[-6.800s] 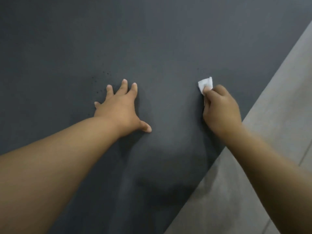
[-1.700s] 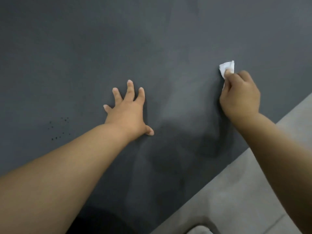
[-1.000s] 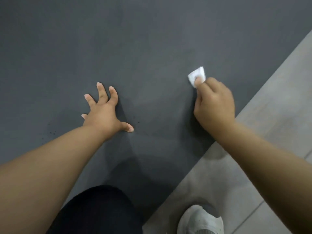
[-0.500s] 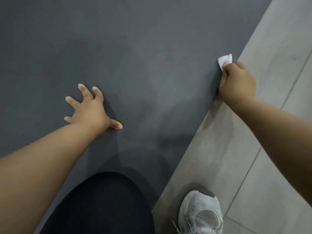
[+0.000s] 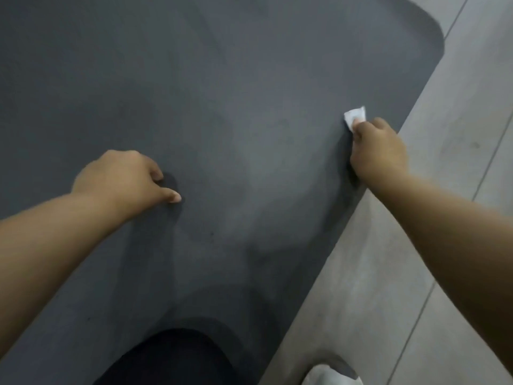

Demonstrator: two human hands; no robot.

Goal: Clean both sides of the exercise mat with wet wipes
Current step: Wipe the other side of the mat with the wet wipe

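The dark grey exercise mat (image 5: 222, 79) lies flat on the floor and fills most of the view; its rounded far corner shows at the upper right. My right hand (image 5: 377, 151) grips a small folded white wet wipe (image 5: 354, 116) and presses it on the mat close to the mat's right edge. My left hand (image 5: 122, 179) sits on the mat's middle left with its fingers curled under and the thumb pointing right, holding nothing. A paler streaked patch marks the mat between the two hands.
Light grey floor tiles (image 5: 444, 134) run along the mat's right side. My knee in black cloth (image 5: 172, 359) rests on the mat at the bottom edge. The toe of a white shoe (image 5: 330, 377) stands on the tiles at the bottom right.
My left hand's spread fingers have curled under. My right hand has slid the wipe along the mat's right edge, and the mat's far corner has come into view.
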